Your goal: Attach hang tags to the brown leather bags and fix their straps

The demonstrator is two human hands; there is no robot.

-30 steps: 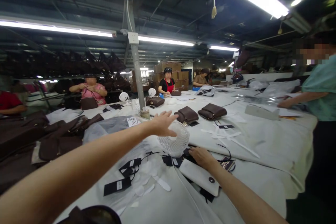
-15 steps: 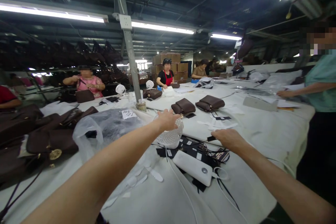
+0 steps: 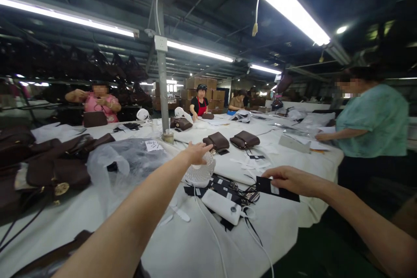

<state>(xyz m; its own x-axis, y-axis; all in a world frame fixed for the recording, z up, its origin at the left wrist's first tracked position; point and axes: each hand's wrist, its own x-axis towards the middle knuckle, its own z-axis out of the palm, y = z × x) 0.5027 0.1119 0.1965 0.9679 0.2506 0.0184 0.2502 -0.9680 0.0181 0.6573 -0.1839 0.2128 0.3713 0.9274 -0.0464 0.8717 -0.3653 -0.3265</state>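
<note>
My left hand (image 3: 197, 153) reaches out over the top of a small white fan (image 3: 201, 173), its fingers stretched and apart. Whether it touches the fan is not clear. Just past the fingertips lies a dark brown handbag (image 3: 217, 140) with a gold charm, and a second brown handbag (image 3: 245, 140) sits to its right. My right hand (image 3: 289, 180) pinches a black hang tag (image 3: 275, 187) by its upper edge, above the right side of the table. More black tags (image 3: 224, 186) with strings lie below the fan, partly under a white power bank (image 3: 221, 206).
Brown bags (image 3: 55, 173) are heaped at the left beside a clear plastic bag (image 3: 125, 169). A metal post (image 3: 163, 91) rises through the white table (image 3: 260, 234). Co-workers stand behind it; a person in green (image 3: 371, 115) is at the right. White cables cross the front.
My right hand has lifted a black tag, which now shows nearly whole. The view has swung right; my left hand is still over the fan with its fingers more outstretched.
</note>
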